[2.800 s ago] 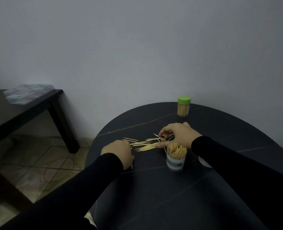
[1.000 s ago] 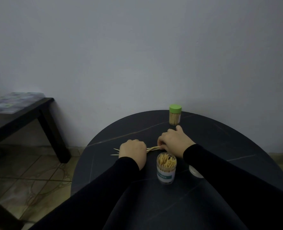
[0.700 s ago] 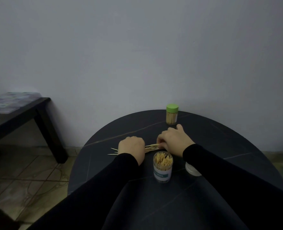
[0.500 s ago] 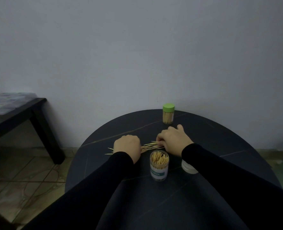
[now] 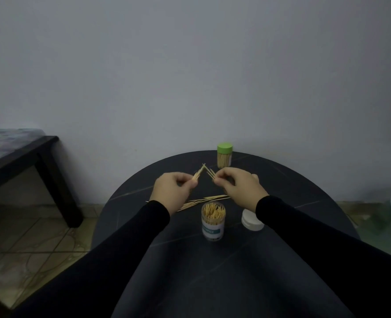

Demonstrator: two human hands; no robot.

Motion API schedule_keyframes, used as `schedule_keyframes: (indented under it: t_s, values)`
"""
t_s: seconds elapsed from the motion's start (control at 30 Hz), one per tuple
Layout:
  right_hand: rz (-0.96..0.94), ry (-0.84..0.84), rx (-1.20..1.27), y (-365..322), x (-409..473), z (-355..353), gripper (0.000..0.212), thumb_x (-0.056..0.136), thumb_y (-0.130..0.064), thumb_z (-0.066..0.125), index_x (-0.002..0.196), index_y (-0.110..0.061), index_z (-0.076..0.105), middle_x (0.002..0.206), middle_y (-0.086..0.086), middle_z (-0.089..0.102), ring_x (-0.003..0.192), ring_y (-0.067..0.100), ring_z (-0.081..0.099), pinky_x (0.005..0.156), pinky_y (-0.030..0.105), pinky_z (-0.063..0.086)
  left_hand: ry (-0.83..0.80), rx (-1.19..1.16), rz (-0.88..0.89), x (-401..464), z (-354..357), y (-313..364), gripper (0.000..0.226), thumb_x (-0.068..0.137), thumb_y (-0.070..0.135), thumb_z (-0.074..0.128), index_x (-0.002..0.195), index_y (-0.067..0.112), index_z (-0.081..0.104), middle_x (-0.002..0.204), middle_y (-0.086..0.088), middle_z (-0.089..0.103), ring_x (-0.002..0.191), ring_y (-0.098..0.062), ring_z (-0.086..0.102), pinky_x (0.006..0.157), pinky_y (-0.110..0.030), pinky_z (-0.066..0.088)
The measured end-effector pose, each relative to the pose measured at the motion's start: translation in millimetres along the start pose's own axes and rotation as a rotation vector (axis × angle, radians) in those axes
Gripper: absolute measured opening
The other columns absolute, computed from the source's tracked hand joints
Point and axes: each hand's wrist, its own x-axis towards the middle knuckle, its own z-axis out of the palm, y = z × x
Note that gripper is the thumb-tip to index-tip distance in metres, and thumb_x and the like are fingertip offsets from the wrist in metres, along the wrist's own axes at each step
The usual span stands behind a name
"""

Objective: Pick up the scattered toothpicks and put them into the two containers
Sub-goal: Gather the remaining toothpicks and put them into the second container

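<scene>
- The left hand [image 5: 171, 190], just left of the frame's centre, pinches a small bundle of toothpicks [image 5: 198, 173] between thumb and fingertips, tips angled up and to the right.
- The right hand [image 5: 240, 188], just right of centre, pinches a second small bunch [image 5: 211, 173], angled up and to the left; the two bundles nearly meet in a peak above the table.
- The open clear container [image 5: 213, 220], below the hands, looks close to full of upright toothpicks; its white lid [image 5: 250, 222] lies just beside it on the right.
- The green-capped container [image 5: 224, 156] stands closed at the table's far edge, filled with toothpicks as far as its clear wall shows.
- Still to gather: a loose row of toothpicks [image 5: 207, 199] lying on the round dark table [image 5: 304, 191] between the hands and the open container.
- Judged from this, the work is well along: both handfuls need dropping in, then the last row.
- A dark side table [image 5: 29, 152] stands at the left edge, well apart; nothing blocks the open container's mouth.
</scene>
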Motion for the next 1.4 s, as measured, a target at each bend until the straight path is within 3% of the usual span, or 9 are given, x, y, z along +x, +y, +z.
schedule_keyframes:
  t_s: [0.1, 0.27, 0.37, 0.57, 0.77, 0.97, 1.07, 1.23, 1.4]
  values:
    - [0.003, 0.021, 0.262, -7.0, -6.7, 1.0, 0.008, 0.093, -0.036, 0.057, 0.086, -0.040, 0.060, 0.085, -0.016, 0.063, 0.089, 0.007, 0.058, 0.094, 0.041, 0.042, 0.010, -0.227, 0.039, -10.0, 1.4, 8.6, 0.009, 0.090, 0.026, 0.064, 0.094, 0.023, 0.072, 0.087, 0.010, 0.070, 0.084, -0.001, 0.061, 0.066, -0.009, 0.044]
    - [-0.020, 0.032, 0.613, -18.8, -26.9, 2.4, 0.012, 0.094, -0.018, 0.058, 0.093, -0.027, 0.066, 0.087, -0.008, 0.064, 0.081, 0.000, 0.057, 0.075, 0.015, 0.046, -0.037, -0.576, -0.021, -26.7, 7.8, 16.6, 0.012, 0.091, 0.023, 0.061, 0.099, 0.024, 0.070, 0.086, 0.014, 0.068, 0.078, 0.007, 0.058, 0.063, -0.014, 0.042]
    - [0.023, 0.020, 0.675, -15.2, -36.8, 9.0, 0.013, 0.093, -0.017, 0.059, 0.093, -0.027, 0.067, 0.090, -0.003, 0.065, 0.087, 0.007, 0.060, 0.079, 0.022, 0.048, -0.070, -0.617, -0.048, -32.8, 14.0, 12.3, 0.013, 0.092, 0.021, 0.060, 0.099, 0.022, 0.070, 0.077, 0.017, 0.067, 0.066, 0.013, 0.056, 0.058, -0.010, 0.041]
    - [0.054, -0.096, 0.496, -2.6, -45.4, 13.9, 0.006, 0.089, -0.028, 0.065, 0.092, -0.031, 0.068, 0.097, -0.006, 0.068, 0.094, 0.009, 0.064, 0.086, 0.034, 0.053, -0.117, -0.571, -0.034, -44.9, 25.4, -4.5, 0.010, 0.088, 0.014, 0.066, 0.089, 0.021, 0.073, 0.089, 0.001, 0.074, 0.090, -0.011, 0.067, 0.074, -0.019, 0.050]
    - [0.077, -0.057, 0.319, 6.8, -44.0, 13.5, 0.039, 0.051, -0.083, 0.061, 0.078, -0.055, 0.070, 0.106, -0.020, 0.057, 0.113, 0.010, 0.050, 0.101, 0.049, 0.041, -0.119, -0.473, -0.056, -45.5, 25.1, -15.6, 0.013, 0.082, 0.022, 0.072, 0.095, 0.019, 0.076, 0.106, 0.001, 0.066, 0.097, -0.003, 0.062, 0.072, -0.009, 0.045]
    - [0.058, -0.108, 0.356, 2.7, -43.3, 1.5, 0.018, 0.064, -0.055, 0.075, 0.079, -0.047, 0.070, 0.104, -0.014, 0.061, 0.102, 0.007, 0.057, 0.095, 0.039, 0.048, -0.228, -0.510, -0.043, -45.7, 24.6, -16.5, 0.018, 0.087, 0.020, 0.067, 0.103, 0.024, 0.074, 0.111, 0.002, 0.067, 0.105, -0.005, 0.061, 0.081, -0.015, 0.044]
    - [0.023, -0.102, 0.378, 2.2, -42.9, -3.0, 0.016, 0.071, -0.037, 0.079, 0.082, -0.043, 0.070, 0.104, -0.013, 0.062, 0.101, 0.004, 0.057, 0.092, 0.032, 0.048, -0.211, -0.444, 0.061, -44.8, 21.9, -18.0, 0.022, 0.088, 0.018, 0.066, 0.107, 0.028, 0.068, 0.102, 0.005, 0.065, 0.088, 0.008, 0.058, 0.077, -0.011, 0.044]
    - [0.036, -0.145, 0.259, 8.6, -41.7, -3.8, 0.056, 0.043, -0.073, 0.074, 0.093, -0.048, 0.067, 0.104, -0.023, 0.063, 0.106, 0.000, 0.054, 0.101, 0.043, 0.043, -0.211, -0.163, 0.253, -40.9, 14.4, -23.4, 0.041, 0.084, 0.039, 0.063, 0.123, 0.047, 0.052, 0.118, 0.019, 0.059, 0.103, 0.002, 0.045, 0.084, -0.018, 0.038]
    - [0.065, -0.296, 0.107, 9.9, -40.8, -5.7, 0.073, 0.049, -0.067, 0.077, 0.116, -0.046, 0.058, 0.107, -0.028, 0.058, 0.107, 0.001, 0.050, 0.106, 0.047, 0.035, -0.256, 0.055, 0.404, -39.9, 13.5, -11.1, 0.050, 0.093, 0.035, 0.056, 0.136, 0.049, 0.035, 0.126, 0.019, 0.051, 0.118, 0.008, 0.037, 0.093, -0.010, 0.033]
